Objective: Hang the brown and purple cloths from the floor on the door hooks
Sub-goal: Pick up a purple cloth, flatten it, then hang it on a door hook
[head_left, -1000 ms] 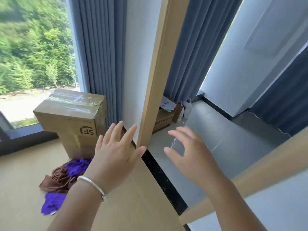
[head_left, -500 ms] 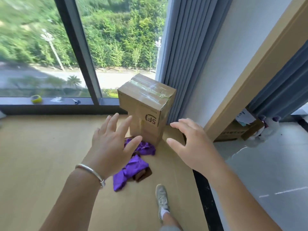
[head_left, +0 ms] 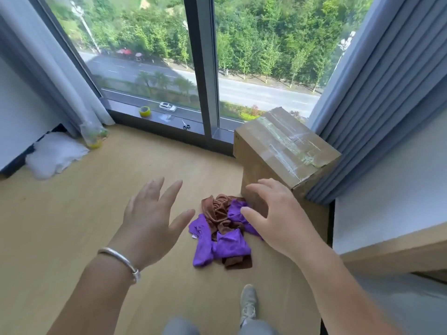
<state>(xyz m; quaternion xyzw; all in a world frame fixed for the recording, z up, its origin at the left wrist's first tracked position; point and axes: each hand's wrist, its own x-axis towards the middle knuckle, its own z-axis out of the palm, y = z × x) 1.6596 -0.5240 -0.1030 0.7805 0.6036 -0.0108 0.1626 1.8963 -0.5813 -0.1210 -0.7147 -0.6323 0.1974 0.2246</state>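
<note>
Since a second ago the view has swung from the doorframe down to the floor [head_left: 72,226], bringing the brown and purple cloths [head_left: 222,230] mid-frame. Left hand [head_left: 150,221] and right hand [head_left: 278,218] hover with fingers released. Reaching step; next, grasp the heap.

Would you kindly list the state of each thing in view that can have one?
Left hand: open, fingers spread, holding nothing.
Right hand: open, above the cloths, holding nothing.
Purple cloth: crumpled on the floor.
Brown cloth: crumpled, tangled with the purple one.
Cardboard box: taped shut.
Curtain: drawn aside.
Scissors: on the sill, too small to tell.
</note>
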